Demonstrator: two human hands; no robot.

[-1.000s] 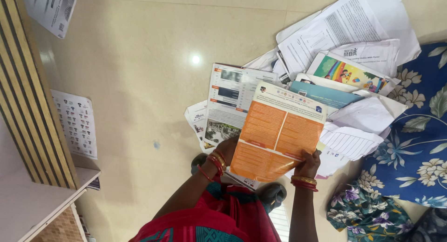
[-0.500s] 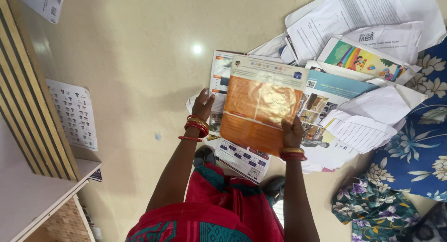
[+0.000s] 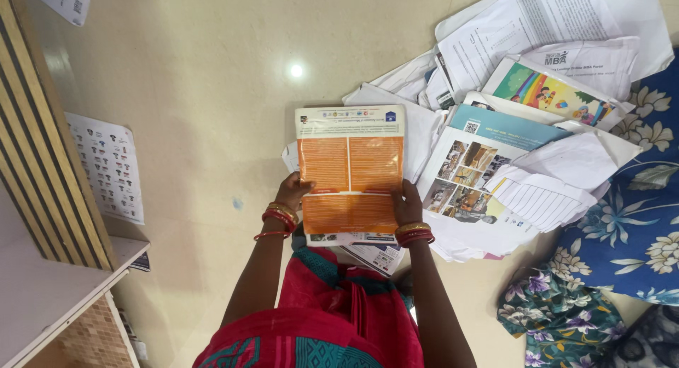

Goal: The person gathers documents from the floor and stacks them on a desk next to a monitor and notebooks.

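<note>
Left hand [image 3: 291, 192]: I see it clamped on the orange leaflet [image 3: 350, 171], left edge.
Right hand [image 3: 407, 202]: gripping its right edge.
Leaflet: held flat above floor papers [image 3: 495, 134].
Hidden: sheets beneath it, mostly covered.

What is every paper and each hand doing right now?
Orange leaflet: held flat by both hands, unfolded.
Left hand: gripping the leaflet's left edge.
Right hand: gripping its right edge.
Paper pile: spread loose on the floor, sheets overlapping.
Rainbow picture book: lying closed in the pile.
Lined sheet: creased, lying on top.
Printed chart: flat on the floor beside the striped panel.
</note>
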